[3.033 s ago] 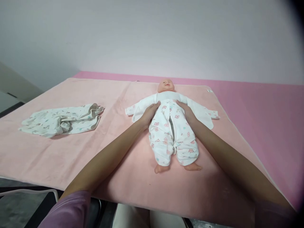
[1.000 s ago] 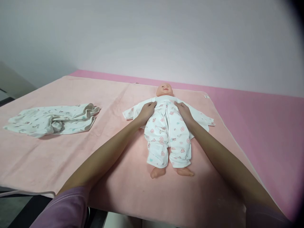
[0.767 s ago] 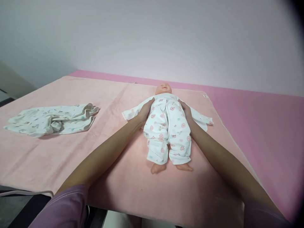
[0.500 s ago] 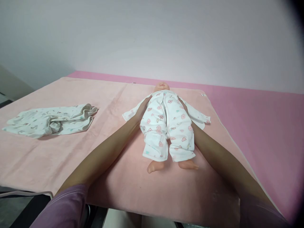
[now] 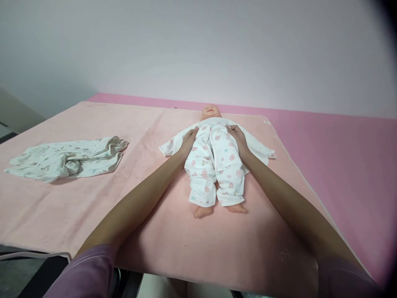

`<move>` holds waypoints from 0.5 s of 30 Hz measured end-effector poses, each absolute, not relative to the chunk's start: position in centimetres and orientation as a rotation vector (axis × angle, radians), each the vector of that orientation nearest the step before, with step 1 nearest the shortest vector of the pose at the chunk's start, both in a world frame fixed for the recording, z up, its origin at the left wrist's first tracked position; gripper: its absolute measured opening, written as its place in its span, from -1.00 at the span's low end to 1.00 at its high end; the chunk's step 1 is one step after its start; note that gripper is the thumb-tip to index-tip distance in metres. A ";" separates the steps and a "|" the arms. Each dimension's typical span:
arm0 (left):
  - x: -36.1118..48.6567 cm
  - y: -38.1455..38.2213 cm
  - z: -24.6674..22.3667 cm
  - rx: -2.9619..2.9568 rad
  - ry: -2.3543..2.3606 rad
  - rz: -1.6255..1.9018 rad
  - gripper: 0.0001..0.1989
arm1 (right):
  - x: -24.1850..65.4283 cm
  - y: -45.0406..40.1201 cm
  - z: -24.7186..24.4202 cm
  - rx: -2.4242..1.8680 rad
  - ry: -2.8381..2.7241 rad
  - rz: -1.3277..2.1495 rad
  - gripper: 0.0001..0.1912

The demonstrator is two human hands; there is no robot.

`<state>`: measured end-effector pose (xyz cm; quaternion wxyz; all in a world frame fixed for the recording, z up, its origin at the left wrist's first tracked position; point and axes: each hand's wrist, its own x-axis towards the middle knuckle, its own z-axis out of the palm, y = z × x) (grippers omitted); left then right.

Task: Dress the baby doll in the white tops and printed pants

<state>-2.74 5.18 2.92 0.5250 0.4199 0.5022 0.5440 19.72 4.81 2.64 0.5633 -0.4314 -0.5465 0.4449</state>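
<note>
A baby doll (image 5: 211, 110) lies on its back with its head away from me and its bare feet towards me. It wears white trousers (image 5: 202, 165) with a pink animal print. A white top (image 5: 259, 145) shows at the sides, its sleeves spread outward. My left hand (image 5: 189, 140) is closed on the trousers' waist at the left. On the opposite side, my right hand (image 5: 239, 138) grips the same waist, thumb on top. Some fingertips of both hands are hidden in or behind the cloth.
A folded white printed garment (image 5: 66, 159) lies to the left on the pale pink mat (image 5: 149, 153). Brighter pink table surface (image 5: 335, 165) shows at the right and along the back. Behind it rises a plain wall (image 5: 198, 49).
The doll's legs have dropped and shifted slightly left, and its feet sit farther from me. My right hand has come out from behind the trousers onto the waist.
</note>
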 end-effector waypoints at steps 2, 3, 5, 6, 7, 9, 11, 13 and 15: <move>-2.6 5.8 2.8 1.009 1.299 1.308 -0.64 | 20.2 4.9 3.2 -1.023 -1.482 0.891 -0.46; -2.5 5.9 2.8 1.005 1.322 1.304 -0.65 | 20.4 5.0 3.5 -1.030 -1.579 0.805 -0.49; -2.5 6.1 2.9 1.005 1.327 1.293 -0.66 | 20.7 5.1 3.8 -1.053 -1.705 0.688 -0.54; -2.5 6.0 2.9 1.019 1.311 1.287 -0.64 | 20.8 5.1 3.9 -1.068 -1.723 0.667 -0.56; -2.6 5.9 3.0 1.048 1.283 1.282 -0.62 | 20.9 5.1 4.0 -1.084 -1.721 0.662 -0.57; -2.8 5.7 3.4 1.148 1.191 1.280 -0.58 | 21.0 4.9 4.3 -1.113 -1.714 0.667 -0.58; -3.1 5.4 4.1 1.317 1.082 1.279 -0.58 | 21.0 4.7 4.8 -1.104 -1.730 0.672 -0.59; -3.3 5.3 5.0 1.496 1.010 1.260 -0.59 | 20.9 4.6 5.4 -1.050 -1.776 0.696 -0.58; -3.3 5.5 5.8 1.608 0.976 1.223 -0.61 | 20.6 4.7 5.9 -1.004 -1.807 0.741 -0.55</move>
